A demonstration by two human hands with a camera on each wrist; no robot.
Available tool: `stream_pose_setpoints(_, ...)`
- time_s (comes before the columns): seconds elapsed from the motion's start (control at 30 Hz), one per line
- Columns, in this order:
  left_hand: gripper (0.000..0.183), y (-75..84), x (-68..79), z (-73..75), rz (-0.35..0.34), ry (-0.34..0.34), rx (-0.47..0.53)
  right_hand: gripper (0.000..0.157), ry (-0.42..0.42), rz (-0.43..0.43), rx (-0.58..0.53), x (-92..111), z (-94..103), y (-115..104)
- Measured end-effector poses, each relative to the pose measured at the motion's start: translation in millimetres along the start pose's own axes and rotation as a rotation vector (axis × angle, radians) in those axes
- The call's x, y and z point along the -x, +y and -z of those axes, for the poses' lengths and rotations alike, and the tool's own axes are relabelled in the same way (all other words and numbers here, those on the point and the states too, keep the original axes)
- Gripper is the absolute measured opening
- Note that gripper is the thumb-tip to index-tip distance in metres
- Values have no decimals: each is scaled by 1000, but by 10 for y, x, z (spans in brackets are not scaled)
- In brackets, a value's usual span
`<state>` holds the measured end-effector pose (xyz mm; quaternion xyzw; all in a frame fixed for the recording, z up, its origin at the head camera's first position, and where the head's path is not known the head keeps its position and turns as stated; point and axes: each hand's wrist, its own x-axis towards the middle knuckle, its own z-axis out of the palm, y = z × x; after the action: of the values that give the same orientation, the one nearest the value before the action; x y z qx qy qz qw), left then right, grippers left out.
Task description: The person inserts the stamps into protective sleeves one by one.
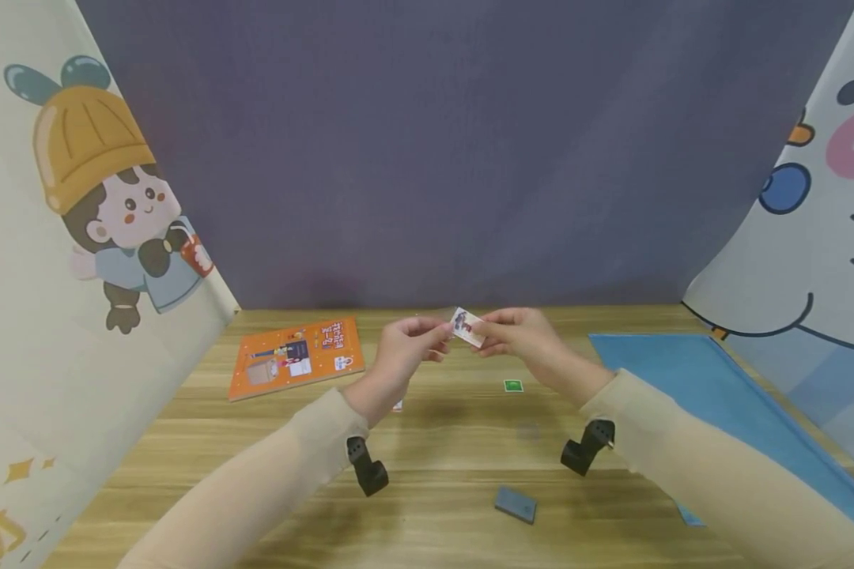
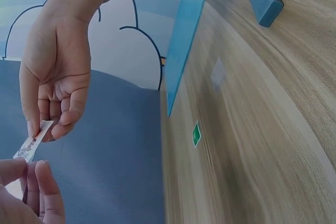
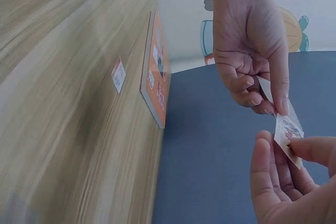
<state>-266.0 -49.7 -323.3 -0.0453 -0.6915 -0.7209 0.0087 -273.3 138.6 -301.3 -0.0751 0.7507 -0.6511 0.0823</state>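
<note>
Both hands are raised above the table and meet over a small pictured stamp (image 1: 469,328) with a serrated edge. My right hand (image 1: 523,336) pinches the stamp between thumb and fingers. A clear plastic sleeve (image 3: 266,88) overlaps the stamp's other end, and my left hand (image 1: 414,344) pinches it with thumb and fingertips. How far the stamp sits inside the sleeve I cannot tell. On the table below lies a green stamp (image 1: 513,386). Another small printed piece (image 3: 118,75), white with red and blue, is partly hidden by the left wrist in the head view.
An orange book (image 1: 299,358) lies at the back left. To the right is a flat blue sheet or folder (image 1: 683,387), partly under the right forearm. A small grey-blue block (image 1: 515,504) sits near the front, and a translucent piece (image 2: 218,74) lies between it and the green stamp.
</note>
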Motion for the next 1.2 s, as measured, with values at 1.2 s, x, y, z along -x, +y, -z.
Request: stream_pose_setpoints(1.2, 20, 28, 21, 7, 53, -101, -118, 28, -144, 66, 370, -24, 186, -132)
